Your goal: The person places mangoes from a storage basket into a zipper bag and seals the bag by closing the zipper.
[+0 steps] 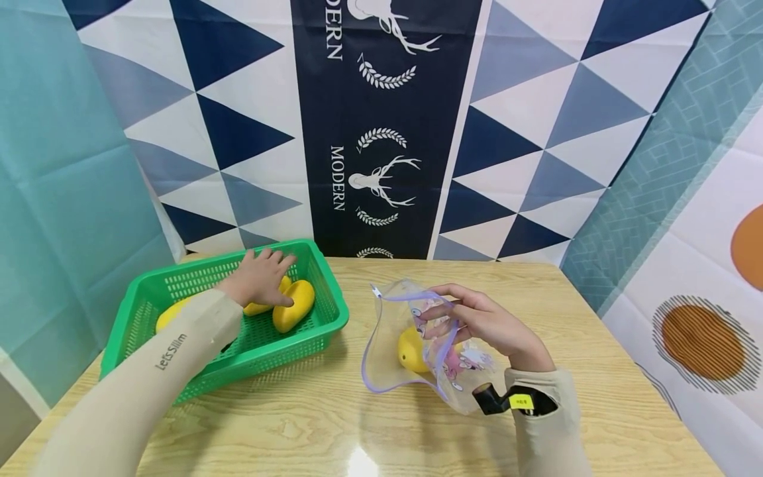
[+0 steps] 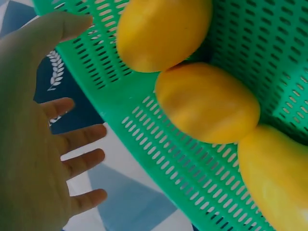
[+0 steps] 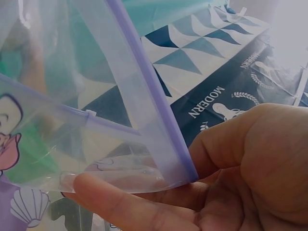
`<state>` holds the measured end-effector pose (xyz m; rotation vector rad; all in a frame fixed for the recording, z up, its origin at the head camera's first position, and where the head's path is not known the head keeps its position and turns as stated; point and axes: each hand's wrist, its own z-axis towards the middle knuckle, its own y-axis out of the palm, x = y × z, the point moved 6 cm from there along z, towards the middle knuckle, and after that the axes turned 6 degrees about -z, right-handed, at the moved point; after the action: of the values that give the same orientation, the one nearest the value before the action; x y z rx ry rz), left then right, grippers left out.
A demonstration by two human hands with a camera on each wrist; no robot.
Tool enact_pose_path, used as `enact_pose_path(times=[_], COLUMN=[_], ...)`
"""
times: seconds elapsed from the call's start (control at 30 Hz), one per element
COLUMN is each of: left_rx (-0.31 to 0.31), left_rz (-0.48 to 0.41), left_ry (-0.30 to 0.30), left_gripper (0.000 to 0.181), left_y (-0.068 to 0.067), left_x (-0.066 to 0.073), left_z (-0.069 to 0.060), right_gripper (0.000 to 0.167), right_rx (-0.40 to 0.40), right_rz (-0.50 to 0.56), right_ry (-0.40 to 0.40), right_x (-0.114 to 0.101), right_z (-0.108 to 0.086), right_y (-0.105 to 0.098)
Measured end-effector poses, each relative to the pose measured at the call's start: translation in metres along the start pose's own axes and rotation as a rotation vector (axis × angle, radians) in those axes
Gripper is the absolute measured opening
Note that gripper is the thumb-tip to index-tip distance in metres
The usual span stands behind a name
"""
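Note:
My left hand (image 1: 256, 278) is above a green plastic basket (image 1: 286, 361) with its fingers spread, holding nothing. Under and beside it in the basket lie yellow mangoes (image 1: 295, 307); the left wrist view has three of them (image 2: 207, 103) touching in a row. My right hand (image 1: 489, 324) pinches the upper edge of a clear zip bag (image 1: 381, 361) between thumb and fingers. The bag's mouth, edged in purple, gapes toward the left. Inside sits one yellow mango (image 1: 410, 351). Up close in the right wrist view, the purple zip strip (image 3: 154, 96) runs down to my thumb.
Both basket and bag stand on a light wooden table (image 1: 286, 437). Behind the table hangs a patterned cloth (image 1: 381, 132) with triangles and deer heads. More cloth covers the left side (image 1: 65, 179) and the right side (image 1: 691, 278).

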<state>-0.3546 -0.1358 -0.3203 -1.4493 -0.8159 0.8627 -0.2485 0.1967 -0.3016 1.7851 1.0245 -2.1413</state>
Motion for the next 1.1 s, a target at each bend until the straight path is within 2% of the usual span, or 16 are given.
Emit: enact_pose_path(times=[0.2,0.4,0.57,0.7,0.9,1.1], left_rx=[-0.12,-0.17,-0.181,-0.173,-0.167,-0.12], left_rz=[0.005,0.034,0.094,0.09,0.052,-0.068], left_ry=[-0.054,-0.095,-0.091,-0.077,-0.061,-0.022], left_gripper=[0.092,0.09,0.089,0.089,0.082,0.076], left_y=[0.02,0.034,0.044,0.049,0.05,0.05], left_x=[0.005,0.008,0.005,0.001,0.002,-0.006], left_z=[0.007,0.007,0.006,0.007,0.008,0.007], right_gripper=[0.041,0.042,0.042,0.042,0.041,0.041], right_rx=[-0.005,-0.019,-0.023,-0.029,-0.023,-0.026], right_rz=[0.013,0.028,0.03,0.035,0.032,0.039], right_ry=[-0.003,-0.031,-0.034,-0.036,-0.016,-0.01], right_x=[0.001,0.001,0.001,0.0,0.001,0.001], right_z=[0.0,-0.001,-0.001,-0.001,-0.002,-0.002], right_y=[0.0,0.001,0.0,0.0,-0.001,-0.001])
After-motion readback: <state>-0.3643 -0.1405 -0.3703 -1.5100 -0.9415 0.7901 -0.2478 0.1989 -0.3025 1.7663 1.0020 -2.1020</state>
